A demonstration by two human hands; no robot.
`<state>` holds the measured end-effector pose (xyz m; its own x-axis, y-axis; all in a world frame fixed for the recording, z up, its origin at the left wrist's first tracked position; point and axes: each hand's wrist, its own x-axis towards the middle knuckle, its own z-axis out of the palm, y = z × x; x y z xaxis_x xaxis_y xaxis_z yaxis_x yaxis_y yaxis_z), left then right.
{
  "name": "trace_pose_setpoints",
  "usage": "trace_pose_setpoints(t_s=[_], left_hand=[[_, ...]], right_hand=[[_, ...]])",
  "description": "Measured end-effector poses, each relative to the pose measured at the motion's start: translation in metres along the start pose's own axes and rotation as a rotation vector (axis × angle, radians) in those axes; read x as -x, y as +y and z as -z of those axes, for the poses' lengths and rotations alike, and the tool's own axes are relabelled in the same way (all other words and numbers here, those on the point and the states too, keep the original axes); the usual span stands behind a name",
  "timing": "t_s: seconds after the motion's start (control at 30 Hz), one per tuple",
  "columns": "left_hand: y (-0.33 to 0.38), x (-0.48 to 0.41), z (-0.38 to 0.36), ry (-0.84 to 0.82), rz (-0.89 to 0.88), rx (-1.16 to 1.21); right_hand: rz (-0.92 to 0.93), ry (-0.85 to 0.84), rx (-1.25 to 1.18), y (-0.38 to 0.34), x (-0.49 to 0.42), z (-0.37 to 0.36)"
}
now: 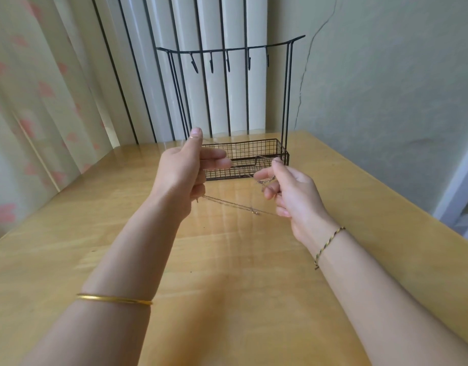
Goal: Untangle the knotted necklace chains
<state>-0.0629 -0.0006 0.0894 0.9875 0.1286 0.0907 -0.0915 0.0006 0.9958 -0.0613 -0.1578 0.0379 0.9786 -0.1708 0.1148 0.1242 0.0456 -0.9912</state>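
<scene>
In front of the wire rack (254, 149), our left hand (184, 170) and right hand (291, 194) each pinch the chains (235, 205), stretched between them.

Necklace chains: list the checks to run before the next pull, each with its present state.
1. Left hand grips the necklace chains: ok.
2. Right hand pinches them: ok.
3. Strands held above the table, not dragging: ok.
4. Knot located: cannot tell; a small bunch shows by the right hand, too fine to read.
5. Upper strand apart from the wire rack: cannot tell; they overlap in view.
6. Rack hooks bare for hanging: ok.
</scene>
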Motion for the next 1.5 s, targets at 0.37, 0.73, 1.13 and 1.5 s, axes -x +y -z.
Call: trace_pose_setpoints(t_s=[0.37, 0.73, 1.13, 1.5], left_hand=[[-0.027, -0.007, 0.006, 0.039, -0.132, -0.392], [-0.036, -0.009, 0.007, -0.052, -0.204, -0.448], [-0.047, -0.015, 0.013, -0.140, -0.199, -0.592], [-0.037, -0.014, 0.008, -0.105, -0.193, -0.587]], right_hand=[[-0.073, -0.002, -0.276, -0.007, 0.000, 0.004], [0.124, 0.025, -0.117, -0.012, 0.004, 0.005], [0.202, 0.019, 0.096, -0.008, 0.003, 0.006], [0.470, -0.169, 0.596, -0.009, 0.006, 0.007]])
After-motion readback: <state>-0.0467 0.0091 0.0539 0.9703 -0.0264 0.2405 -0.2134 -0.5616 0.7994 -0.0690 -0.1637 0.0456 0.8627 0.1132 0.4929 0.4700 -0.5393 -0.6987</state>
